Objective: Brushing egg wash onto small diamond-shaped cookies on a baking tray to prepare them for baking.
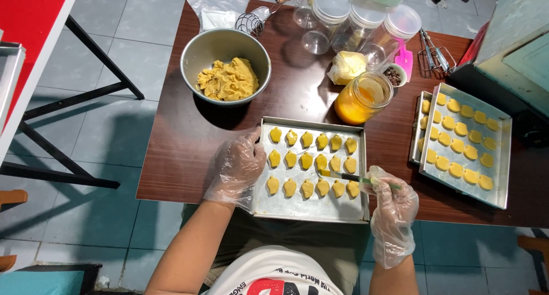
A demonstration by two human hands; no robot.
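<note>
— What's on the tabletop point(189, 157), starting from the left?

— A steel bowl point(225, 66) with a lump of yellow dough point(229, 80) left in it, maybe a third full. Then the near tray point(311, 209), right in front of the person.

— And the hands?

— Both in clear plastic gloves. The left hand point(235, 169) rests on the tray's left edge, fingers spread and loose, gripping nothing, just steadying it. The right hand point(393, 206) sits at the tray's right edge, fingers closed round a thin brush point(349, 177), whose tip touches a dough piece in the middle row.

— How many pieces are down?

— Three rows of six small yellow pieces point(313, 160). I'd judge the brushing is partway along; I can't tell which ones are glazed already. The front strip of the tray is bare.

— Further right?

— A jar point(363, 97) of orange-yellow liquid just behind the tray, with clear lidded tubs point(354, 17) behind it. Then two more trays point(466, 143), one stacked on the other, the top one filled with rounder yellow pieces. That batch looks shaped; with dough remaining, I'd say there's more to do.
</note>
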